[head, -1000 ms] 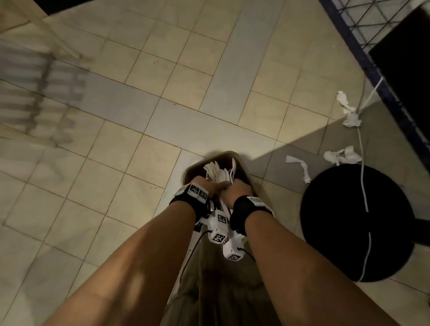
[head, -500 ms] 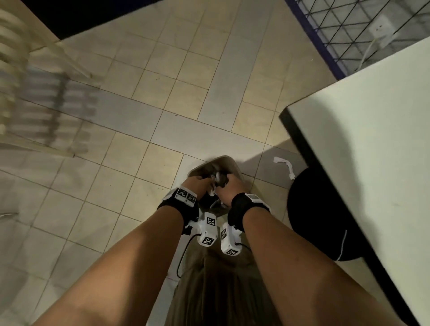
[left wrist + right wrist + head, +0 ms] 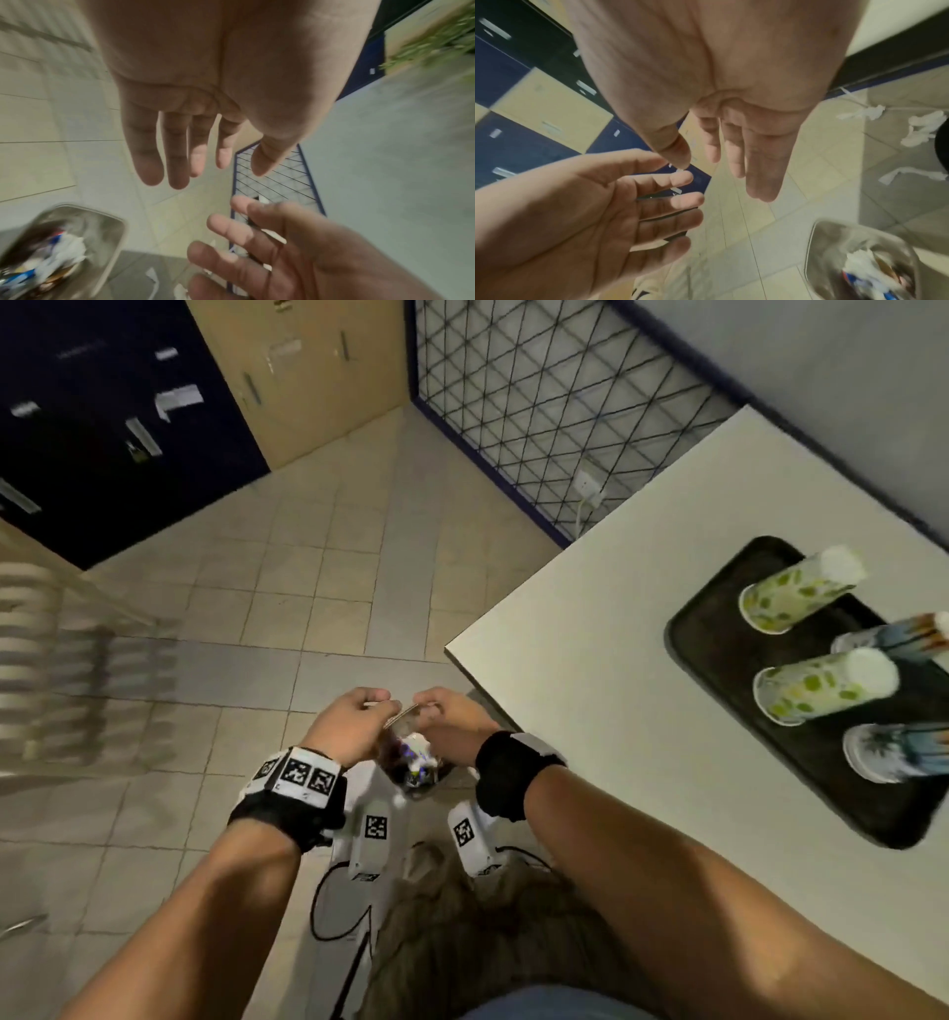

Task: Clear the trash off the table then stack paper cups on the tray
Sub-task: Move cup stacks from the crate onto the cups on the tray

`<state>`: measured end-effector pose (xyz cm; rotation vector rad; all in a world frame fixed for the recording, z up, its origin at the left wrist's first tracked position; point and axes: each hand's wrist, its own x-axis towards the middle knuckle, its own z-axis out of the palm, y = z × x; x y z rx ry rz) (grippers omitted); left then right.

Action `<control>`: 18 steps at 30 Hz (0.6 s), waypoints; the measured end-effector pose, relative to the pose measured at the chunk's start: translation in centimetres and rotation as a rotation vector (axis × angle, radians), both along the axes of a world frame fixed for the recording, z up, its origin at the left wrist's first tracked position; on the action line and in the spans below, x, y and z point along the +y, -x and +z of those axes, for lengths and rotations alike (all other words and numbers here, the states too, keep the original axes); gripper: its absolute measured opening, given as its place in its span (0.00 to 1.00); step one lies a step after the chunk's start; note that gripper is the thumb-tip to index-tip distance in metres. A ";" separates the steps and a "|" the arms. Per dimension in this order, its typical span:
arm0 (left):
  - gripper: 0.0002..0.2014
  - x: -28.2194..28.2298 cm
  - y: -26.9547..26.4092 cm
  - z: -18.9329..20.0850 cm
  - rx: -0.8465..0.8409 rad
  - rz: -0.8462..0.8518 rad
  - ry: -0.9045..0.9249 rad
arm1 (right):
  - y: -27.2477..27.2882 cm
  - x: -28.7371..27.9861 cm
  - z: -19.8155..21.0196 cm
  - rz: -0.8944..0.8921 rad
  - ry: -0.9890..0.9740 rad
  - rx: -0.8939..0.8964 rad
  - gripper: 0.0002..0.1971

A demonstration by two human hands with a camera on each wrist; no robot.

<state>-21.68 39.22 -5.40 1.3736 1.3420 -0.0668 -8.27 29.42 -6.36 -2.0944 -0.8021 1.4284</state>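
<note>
Both my hands hover side by side over a small bin (image 3: 415,775) on the floor, which holds white paper and coloured wrappers. My left hand (image 3: 380,711) is empty, fingers straight in the left wrist view (image 3: 205,172). My right hand (image 3: 429,708) is also empty, with straight fingers in the right wrist view (image 3: 731,172). The bin shows blurred below the hands (image 3: 64,249) (image 3: 859,263). On the white table (image 3: 590,711) at right lies a black tray (image 3: 719,660) carrying several paper cups: green-patterned ones (image 3: 801,595) (image 3: 827,685) and blue-patterned ones (image 3: 893,752).
White paper scraps (image 3: 923,130) (image 3: 911,174) lie on the tiled floor near the bin. A wire-mesh panel (image 3: 539,428) stands behind the table corner. Blue and beige lockers (image 3: 128,403) line the far wall. A slatted chair (image 3: 46,660) is at left.
A second ago my hands held white paper strips low at the bin. Now they are empty, open and higher, and my view has swung up to the table and tray.
</note>
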 end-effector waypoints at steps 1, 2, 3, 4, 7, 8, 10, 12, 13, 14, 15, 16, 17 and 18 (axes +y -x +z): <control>0.12 -0.7 -0.4 1.9 -0.026 -0.047 -0.020 | -0.7 -1.7 1.9 -0.034 -0.033 -0.001 0.24; 0.12 -1.3 -0.8 3.4 -0.043 -0.101 -0.041 | -1.5 -3.4 3.6 -0.064 -0.049 -0.022 0.22; 0.12 -2.0 -1.4 5.0 -0.066 -0.156 -0.058 | -2.3 -5.2 5.2 -0.096 -0.057 -0.050 0.21; 0.11 -2.9 -2.1 6.3 -0.080 -0.217 -0.066 | -3.2 -7.1 6.4 -0.143 -0.061 -0.066 0.19; 0.10 -6.1 -5.4 9.4 -0.096 -0.461 -0.109 | -6.2 -13.7 9.3 -0.317 -0.088 -0.056 0.16; 0.14 -7.1 -6.6 10.0 -0.092 -0.534 -0.124 | -7.0 -15.9 10.0 -0.375 -0.086 -0.047 0.14; 0.18 -9.6 -9.1 11.1 -0.093 -0.661 -0.135 | -8.4 -20.8 11.2 -0.507 -0.089 -0.037 0.12; 0.13 -12.6 -11.6 12.1 -0.102 -0.765 -0.160 | -9.4 -25.7 12.0 -0.639 -0.108 -0.034 0.10; 0.11 -14.2 -12.8 12.3 -0.112 -0.806 -0.173 | -9.8 -28.1 12.2 -0.704 -0.124 -0.029 0.09; 0.11 -15.9 -14.0 12.5 -0.120 -0.853 -0.182 | -10.1 -30.6 12.2 -0.766 -0.131 -0.023 0.09; 0.11 -17.7 -15.1 12.7 -0.123 -0.901 -0.187 | -10.3 -33.1 12.2 -0.826 -0.139 -0.018 0.09; 0.11 -19.6 -16.2 12.8 -0.120 -0.951 -0.194 | -10.4 -35.5 12.2 -0.889 -0.145 -0.012 0.09; 0.11 -21.6 -17.3 12.9 -0.117 -1.000 -0.205 | -10.5 -38.0 12.0 -0.963 -0.162 -0.007 0.08; 0.11 -23.6 -18.3 12.8 -0.112 -1.051 -0.223 | -10.6 -40.4 11.9 -1.033 -0.182 0.000 0.08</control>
